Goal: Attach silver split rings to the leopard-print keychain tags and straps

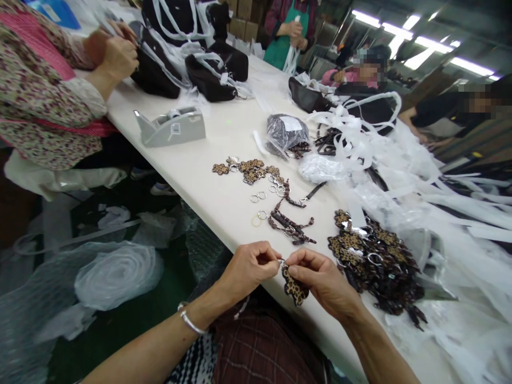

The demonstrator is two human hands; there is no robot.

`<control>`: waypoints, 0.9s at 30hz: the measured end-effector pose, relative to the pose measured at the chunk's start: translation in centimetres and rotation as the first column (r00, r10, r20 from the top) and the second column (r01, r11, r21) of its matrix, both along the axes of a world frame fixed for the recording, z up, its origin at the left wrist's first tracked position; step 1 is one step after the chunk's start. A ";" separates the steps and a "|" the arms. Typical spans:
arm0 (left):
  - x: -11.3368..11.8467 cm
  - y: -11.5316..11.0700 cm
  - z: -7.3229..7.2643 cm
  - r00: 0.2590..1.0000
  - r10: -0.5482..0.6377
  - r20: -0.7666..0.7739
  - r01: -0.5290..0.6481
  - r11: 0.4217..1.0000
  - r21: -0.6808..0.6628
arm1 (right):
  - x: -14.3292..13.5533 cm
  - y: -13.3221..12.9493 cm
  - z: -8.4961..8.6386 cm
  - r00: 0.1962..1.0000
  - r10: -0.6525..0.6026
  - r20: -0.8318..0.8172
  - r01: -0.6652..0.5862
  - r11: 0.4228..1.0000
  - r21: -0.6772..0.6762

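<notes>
My right hand (320, 274) pinches a leopard-print charm (294, 288) with a dark edge, which hangs below the fingers over the table's near edge. Close against it, my left hand (254, 264) is closed in a pinch at the top of the charm, on a small part, perhaps a ring, mostly hidden by the fingertips. Just beyond my hands lie dark brown beaded straps (292, 226). Several loose metal rings (262, 215) are near them, with a thin yellow band (256, 221). Farther off lie more leopard-print charms (252, 170).
A heap of leopard-print charms with dark straps (376, 256) lies to the right, beside white wrapping strips (452, 197). A grey tape dispenser (174, 127) stands at the table's left edge. Black bags (212, 74) sit at the back. Co-workers stand around the table; one sleeve (86, 96) is at left.
</notes>
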State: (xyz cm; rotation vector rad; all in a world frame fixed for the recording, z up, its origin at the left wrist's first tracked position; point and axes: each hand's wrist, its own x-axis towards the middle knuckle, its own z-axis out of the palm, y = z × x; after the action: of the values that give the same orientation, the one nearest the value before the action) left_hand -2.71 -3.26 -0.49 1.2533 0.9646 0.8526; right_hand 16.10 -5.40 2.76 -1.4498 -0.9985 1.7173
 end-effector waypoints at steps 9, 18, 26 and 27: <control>-1.2 0.3 -0.2 0.996 -0.020 0.089 0.029 0.994 -0.103 | -1.5 1.7 2.6 0.885 0.178 0.430 -0.234 0.969 0.081; -2.6 0.6 -0.5 0.995 -0.004 0.103 0.014 0.996 -0.092 | -2.5 2.3 2.7 0.768 0.271 0.581 -0.384 0.920 0.080; -3.3 0.2 -0.2 0.996 0.007 0.090 0.000 0.997 -0.079 | -3.0 2.5 2.8 0.746 0.273 0.607 -0.403 0.911 0.086; -3.3 0.1 -0.3 0.995 0.004 0.102 0.005 0.996 -0.093 | -3.0 2.5 2.8 0.753 0.271 0.600 -0.396 0.915 0.084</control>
State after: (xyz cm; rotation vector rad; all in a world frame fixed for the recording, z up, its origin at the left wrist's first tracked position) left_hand -6.00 -3.12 -0.75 1.1198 0.9119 0.8532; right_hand 13.08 -2.86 5.55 -1.7754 -1.8095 1.3467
